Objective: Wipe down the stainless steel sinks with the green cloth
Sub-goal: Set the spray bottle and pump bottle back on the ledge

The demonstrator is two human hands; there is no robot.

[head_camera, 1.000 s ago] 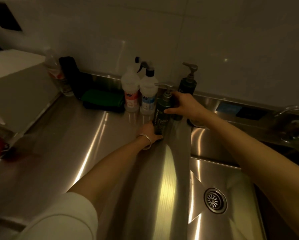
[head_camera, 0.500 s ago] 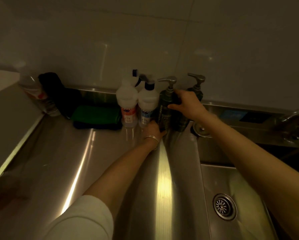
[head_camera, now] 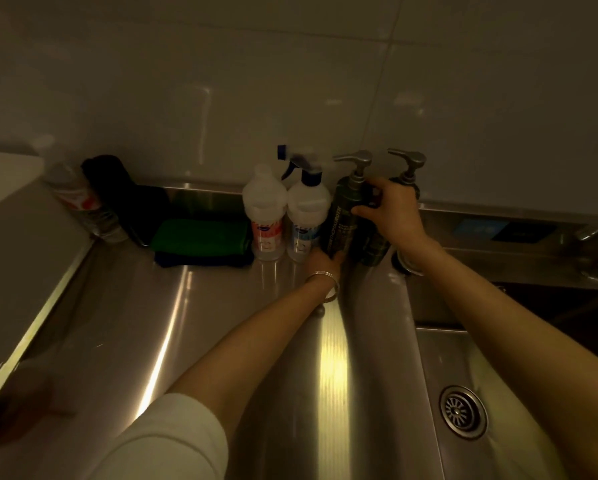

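Right now both my hands are on the dark green pump bottle with the grey pump head [head_camera: 343,216], which stands upright near the back of the stainless steel counter [head_camera: 193,323], its spout pointing left. My right hand [head_camera: 391,213] wraps around its upper body, and my left hand [head_camera: 322,263] cups its base, a thin silver bangle [head_camera: 323,282] on that wrist. The folded green cloth [head_camera: 200,235] lies flat on a dark cloth [head_camera: 204,259] to the left, its long axis running left to right along the back wall, just beside two white spray bottles [head_camera: 283,216]. A second dark pump bottle [head_camera: 380,237] stands behind my right hand. The stainless steel sink [head_camera: 470,358] with its round drain [head_camera: 462,412] sits at lower right.
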